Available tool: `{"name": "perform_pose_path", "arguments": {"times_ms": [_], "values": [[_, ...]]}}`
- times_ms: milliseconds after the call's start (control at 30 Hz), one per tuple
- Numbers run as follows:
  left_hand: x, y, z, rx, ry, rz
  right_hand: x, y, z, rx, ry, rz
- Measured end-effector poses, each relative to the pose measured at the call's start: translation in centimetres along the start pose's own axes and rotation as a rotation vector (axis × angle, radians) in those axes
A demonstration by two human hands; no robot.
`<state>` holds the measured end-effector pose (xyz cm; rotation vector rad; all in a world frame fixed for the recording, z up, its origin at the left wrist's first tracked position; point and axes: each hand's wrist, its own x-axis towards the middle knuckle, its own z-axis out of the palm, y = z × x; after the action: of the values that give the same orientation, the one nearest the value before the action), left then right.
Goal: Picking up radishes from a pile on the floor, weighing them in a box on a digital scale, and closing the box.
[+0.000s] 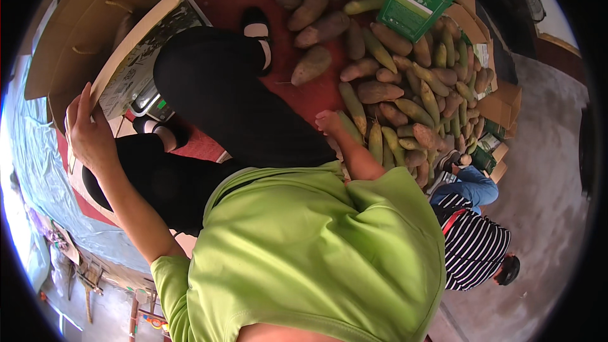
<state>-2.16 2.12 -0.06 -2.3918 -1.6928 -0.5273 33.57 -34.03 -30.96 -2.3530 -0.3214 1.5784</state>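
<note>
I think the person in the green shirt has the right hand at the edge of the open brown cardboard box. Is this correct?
Not quite: the head view shows the left hand at the edge of the cardboard box; the right hand is by the vegetables.

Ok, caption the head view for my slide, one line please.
Left fingers at the edge of an open cardboard box; right fingers beside a pile of green and reddish-brown vegetables.

An open brown cardboard box (130, 45) sits left of heaped elongated green and reddish-brown root vegetables (380, 92).
</note>
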Motion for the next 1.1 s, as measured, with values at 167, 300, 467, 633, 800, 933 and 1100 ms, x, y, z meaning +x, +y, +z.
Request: {"name": "perform_pose_path", "arguments": {"times_ms": [167, 300, 467, 633, 800, 933, 1100], "values": [[0.3, -0.5, 0.8, -0.026, 0.028, 0.061, 3.1, 7.2, -3.4, -0.102, 0.221, -0.138], [0.1, -0.5, 0.8, 0.017, 0.024, 0.052, 1.8, 8.0, -6.8, -0.306, 0.451, -0.062], [0.0, -1.1, 0.2, 0.042, 0.029, 0.063, 1.9, 9.2, -10.7, -0.4, 0.526, -0.078], [0.1, 0.8, 0.7, -0.021, 0.023, -0.005, 2.2, 10.8, -11.8, -0.286, 0.4, 0.009], [-0.5, 0.8, 0.4, 0.059, 0.039, -0.007, 1.4, 7.4, -10.9, -0.478, 0.284, 0.173], [-0.7, 0.8, 0.2, 0.087, 0.046, -0.013, 1.1, 5.7, -9.7, -0.596, 0.302, 0.236], [-0.3, 0.8, 0.4, 0.058, 0.074, -0.01, 2.8, 9.1, -9.3, -0.382, 0.42, 0.101]]}}
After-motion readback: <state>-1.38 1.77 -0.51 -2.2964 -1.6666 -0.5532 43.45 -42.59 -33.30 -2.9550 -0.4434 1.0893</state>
